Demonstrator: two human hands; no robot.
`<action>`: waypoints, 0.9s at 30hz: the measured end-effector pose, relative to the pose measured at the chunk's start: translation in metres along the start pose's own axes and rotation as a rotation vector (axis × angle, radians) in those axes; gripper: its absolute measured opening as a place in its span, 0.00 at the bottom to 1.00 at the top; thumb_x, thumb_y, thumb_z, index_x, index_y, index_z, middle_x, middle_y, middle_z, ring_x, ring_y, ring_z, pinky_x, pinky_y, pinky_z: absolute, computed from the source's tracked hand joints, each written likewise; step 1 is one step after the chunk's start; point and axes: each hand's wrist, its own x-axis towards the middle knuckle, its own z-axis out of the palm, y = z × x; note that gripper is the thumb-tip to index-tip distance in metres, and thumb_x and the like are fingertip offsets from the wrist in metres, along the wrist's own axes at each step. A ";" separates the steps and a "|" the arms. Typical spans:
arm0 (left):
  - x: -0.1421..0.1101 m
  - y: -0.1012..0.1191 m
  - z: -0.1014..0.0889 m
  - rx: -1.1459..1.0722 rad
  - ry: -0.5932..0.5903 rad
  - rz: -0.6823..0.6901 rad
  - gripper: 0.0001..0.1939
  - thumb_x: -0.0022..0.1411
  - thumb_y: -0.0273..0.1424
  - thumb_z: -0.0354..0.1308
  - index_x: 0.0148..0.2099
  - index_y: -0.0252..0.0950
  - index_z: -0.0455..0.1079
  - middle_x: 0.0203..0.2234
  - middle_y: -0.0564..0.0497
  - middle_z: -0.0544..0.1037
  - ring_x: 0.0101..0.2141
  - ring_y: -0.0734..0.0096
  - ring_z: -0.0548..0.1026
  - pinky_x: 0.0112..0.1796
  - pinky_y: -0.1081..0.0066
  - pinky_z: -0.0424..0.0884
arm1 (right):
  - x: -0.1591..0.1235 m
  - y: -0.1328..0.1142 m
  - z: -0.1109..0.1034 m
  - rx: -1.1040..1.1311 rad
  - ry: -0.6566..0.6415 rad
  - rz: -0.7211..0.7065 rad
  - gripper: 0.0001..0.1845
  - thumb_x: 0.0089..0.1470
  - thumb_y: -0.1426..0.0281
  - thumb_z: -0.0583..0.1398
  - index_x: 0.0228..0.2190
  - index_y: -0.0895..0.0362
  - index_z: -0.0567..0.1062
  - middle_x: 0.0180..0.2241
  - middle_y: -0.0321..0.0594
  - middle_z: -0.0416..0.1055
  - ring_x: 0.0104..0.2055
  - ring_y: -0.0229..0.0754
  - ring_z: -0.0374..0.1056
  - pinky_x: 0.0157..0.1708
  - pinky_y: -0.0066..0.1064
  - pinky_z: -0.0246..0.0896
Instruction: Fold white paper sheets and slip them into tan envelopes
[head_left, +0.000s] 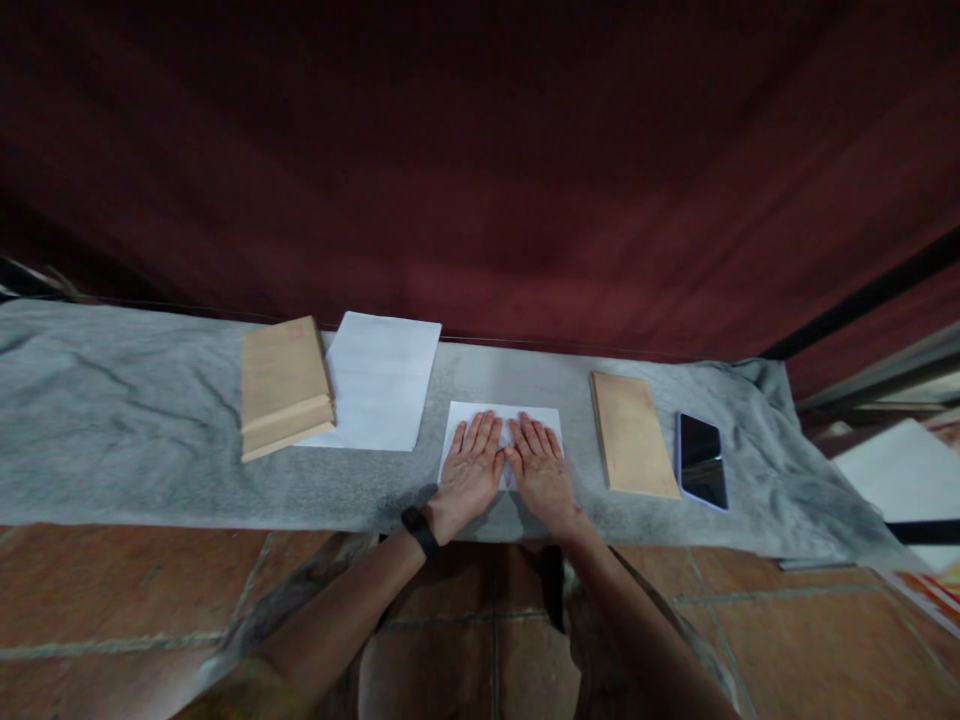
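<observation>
A white sheet of paper point(504, 411), smaller than the sheets to its left, lies flat in front of me; whether it is folded I cannot tell. My left hand point(472, 463), with a black band at the wrist, rests palm down on its left half, fingers stretched out. Flat on the right half lies my right hand point(541, 468), its fingers slightly spread. Both thumbs nearly meet at the middle of the paper. The hands cover most of the sheet, leaving its top edge and corners in sight.
Grey cloth point(172, 490) covers the narrow bench. Left of me, brown envelopes point(281, 365) overlap white paper sheets point(382, 380). On the right are another brown envelope stack point(634, 435) and a phone point(702, 460). A dark red curtain point(480, 200) hangs behind; floor tiles point(127, 580) show below.
</observation>
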 end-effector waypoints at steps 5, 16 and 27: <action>-0.001 -0.005 0.001 0.020 0.001 -0.027 0.29 0.75 0.34 0.38 0.73 0.28 0.52 0.72 0.40 0.54 0.72 0.59 0.48 0.70 0.52 0.47 | -0.001 0.004 0.003 -0.013 0.030 0.003 0.29 0.72 0.62 0.46 0.69 0.58 0.58 0.71 0.48 0.51 0.73 0.50 0.50 0.70 0.49 0.45; -0.003 -0.014 0.002 0.041 0.025 -0.079 0.31 0.75 0.38 0.39 0.73 0.27 0.50 0.71 0.37 0.53 0.72 0.58 0.48 0.70 0.53 0.46 | -0.003 0.012 0.008 -0.045 0.091 0.036 0.30 0.72 0.60 0.46 0.69 0.60 0.58 0.69 0.51 0.56 0.72 0.51 0.52 0.68 0.49 0.47; -0.003 -0.011 -0.001 0.057 0.033 -0.092 0.31 0.75 0.39 0.40 0.73 0.27 0.52 0.71 0.37 0.55 0.71 0.56 0.50 0.69 0.53 0.47 | -0.007 0.027 0.013 -0.107 0.148 0.050 0.32 0.72 0.59 0.46 0.68 0.65 0.59 0.69 0.56 0.56 0.71 0.54 0.52 0.67 0.50 0.49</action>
